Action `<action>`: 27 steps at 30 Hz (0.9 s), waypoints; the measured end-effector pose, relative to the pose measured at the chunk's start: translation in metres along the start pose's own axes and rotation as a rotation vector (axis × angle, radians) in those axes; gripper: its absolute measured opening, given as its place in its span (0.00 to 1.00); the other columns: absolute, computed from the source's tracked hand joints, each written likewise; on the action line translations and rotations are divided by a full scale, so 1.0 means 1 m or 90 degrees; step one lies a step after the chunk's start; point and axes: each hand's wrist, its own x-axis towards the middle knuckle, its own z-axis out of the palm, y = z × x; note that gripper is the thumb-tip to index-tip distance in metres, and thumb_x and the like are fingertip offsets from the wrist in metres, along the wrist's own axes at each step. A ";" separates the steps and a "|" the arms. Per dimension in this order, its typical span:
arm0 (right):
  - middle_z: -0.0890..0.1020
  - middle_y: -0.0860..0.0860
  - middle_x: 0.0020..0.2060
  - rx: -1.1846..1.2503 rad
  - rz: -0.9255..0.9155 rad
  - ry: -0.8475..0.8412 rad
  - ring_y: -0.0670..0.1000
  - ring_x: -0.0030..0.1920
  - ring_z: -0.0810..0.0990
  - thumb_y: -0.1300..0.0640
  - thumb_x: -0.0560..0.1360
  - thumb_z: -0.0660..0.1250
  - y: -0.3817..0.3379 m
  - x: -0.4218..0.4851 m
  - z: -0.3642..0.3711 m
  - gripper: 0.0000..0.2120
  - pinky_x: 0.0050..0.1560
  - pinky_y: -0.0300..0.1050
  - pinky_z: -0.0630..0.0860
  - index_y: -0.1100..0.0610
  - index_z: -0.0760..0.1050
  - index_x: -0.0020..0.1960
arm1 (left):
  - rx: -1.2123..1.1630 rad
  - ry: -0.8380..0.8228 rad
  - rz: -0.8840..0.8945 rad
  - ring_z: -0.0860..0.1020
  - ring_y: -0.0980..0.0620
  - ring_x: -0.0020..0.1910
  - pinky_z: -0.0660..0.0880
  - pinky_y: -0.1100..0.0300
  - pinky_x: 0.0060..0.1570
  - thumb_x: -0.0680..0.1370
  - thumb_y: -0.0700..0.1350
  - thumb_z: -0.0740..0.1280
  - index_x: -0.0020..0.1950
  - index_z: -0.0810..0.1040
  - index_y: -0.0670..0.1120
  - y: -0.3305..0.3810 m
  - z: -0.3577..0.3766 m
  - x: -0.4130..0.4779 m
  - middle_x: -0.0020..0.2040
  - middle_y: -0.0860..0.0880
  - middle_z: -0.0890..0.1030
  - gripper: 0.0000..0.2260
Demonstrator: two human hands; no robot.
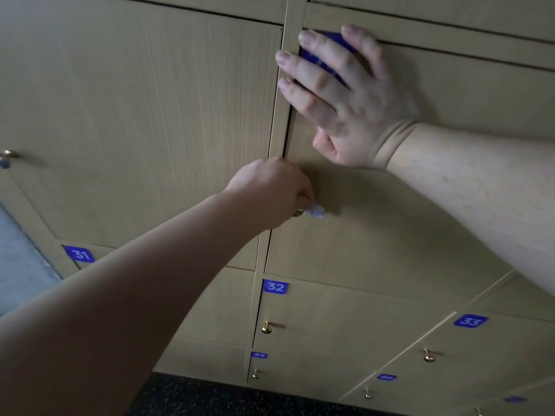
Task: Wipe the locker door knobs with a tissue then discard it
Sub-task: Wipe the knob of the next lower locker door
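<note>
Nearest the lens, the left forearm (120, 310) reaches up from the lower corner toward the locker door (405, 229), the big panel above the label 32 (275, 286). On that door's upper corner the right hand (345, 97) lies flat, fingers straight and spread, grasping nothing. I judge it braces the door so the rubbing cannot swing or rattle it. At the door's left edge the left hand (270, 190) is curled tight, pinching the tissue (317, 211) against the knob (298, 212), so wiping this knob looks under way. Only a pale crumpled tuft of tissue shows past the fingers, and only a brass sliver of the knob. Under the right hand a blue tag (333, 40) is mostly covered, its number unreadable. No place to discard the tissue is in view.
</note>
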 end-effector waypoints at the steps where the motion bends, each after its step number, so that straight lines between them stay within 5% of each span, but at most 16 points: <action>1: 0.64 0.58 0.76 0.000 0.000 0.001 0.65 0.75 0.64 0.52 0.74 0.54 0.000 0.000 0.000 0.30 0.72 0.68 0.59 0.59 0.60 0.75 | -0.017 0.002 0.007 0.80 0.52 0.47 0.78 0.55 0.47 0.81 0.58 0.63 0.53 0.84 0.59 -0.003 0.000 -0.002 0.48 0.56 0.82 0.11; 5: 0.64 0.58 0.76 0.017 -0.004 0.000 0.65 0.75 0.64 0.51 0.75 0.55 0.002 -0.002 0.001 0.30 0.72 0.68 0.59 0.59 0.60 0.75 | -0.135 -0.023 -0.006 0.82 0.53 0.43 0.81 0.53 0.47 0.80 0.52 0.64 0.49 0.85 0.58 -0.010 -0.007 -0.011 0.43 0.54 0.84 0.10; 9: 0.64 0.58 0.76 0.054 -0.015 0.026 0.64 0.75 0.63 0.52 0.75 0.54 0.004 -0.001 0.002 0.28 0.73 0.68 0.58 0.59 0.61 0.74 | -0.159 -0.030 -0.024 0.81 0.63 0.33 0.77 0.67 0.38 0.80 0.49 0.62 0.51 0.84 0.60 -0.009 -0.011 -0.009 0.36 0.58 0.83 0.11; 11: 0.69 0.58 0.74 0.106 -0.001 0.073 0.63 0.73 0.67 0.54 0.74 0.56 0.005 -0.001 0.003 0.25 0.72 0.66 0.61 0.59 0.66 0.70 | -0.181 -0.032 -0.025 0.81 0.64 0.31 0.73 0.69 0.35 0.81 0.46 0.62 0.53 0.81 0.59 -0.010 -0.010 -0.009 0.42 0.59 0.84 0.09; 17: 0.82 0.59 0.50 0.355 -0.058 0.224 0.62 0.50 0.78 0.62 0.73 0.60 -0.003 -0.029 0.015 0.12 0.53 0.56 0.72 0.60 0.79 0.53 | -0.249 -0.017 -0.065 0.84 0.57 0.34 0.73 0.65 0.37 0.78 0.42 0.69 0.44 0.78 0.55 -0.014 -0.006 -0.008 0.41 0.54 0.84 0.07; 21: 0.80 0.58 0.38 0.516 -0.048 0.155 0.60 0.37 0.78 0.62 0.73 0.63 -0.031 -0.042 0.015 0.08 0.35 0.51 0.77 0.61 0.80 0.49 | -0.168 0.048 -0.073 0.78 0.63 0.35 0.70 0.70 0.35 0.73 0.46 0.76 0.39 0.77 0.56 -0.014 -0.003 -0.004 0.36 0.58 0.81 0.09; 24: 0.82 0.57 0.36 0.605 0.034 0.010 0.62 0.33 0.81 0.54 0.76 0.66 -0.061 -0.051 0.015 0.13 0.29 0.51 0.76 0.59 0.76 0.57 | -0.113 0.104 -0.059 0.80 0.52 0.40 0.76 0.56 0.41 0.70 0.53 0.77 0.44 0.80 0.49 -0.013 0.000 -0.005 0.37 0.53 0.81 0.12; 27: 0.83 0.56 0.33 0.661 0.084 -0.031 0.61 0.30 0.81 0.54 0.77 0.68 -0.076 -0.057 0.015 0.13 0.26 0.43 0.68 0.60 0.73 0.57 | -0.144 0.131 -0.040 0.82 0.48 0.43 0.78 0.50 0.45 0.71 0.49 0.78 0.47 0.84 0.46 -0.013 0.003 -0.007 0.40 0.50 0.83 0.10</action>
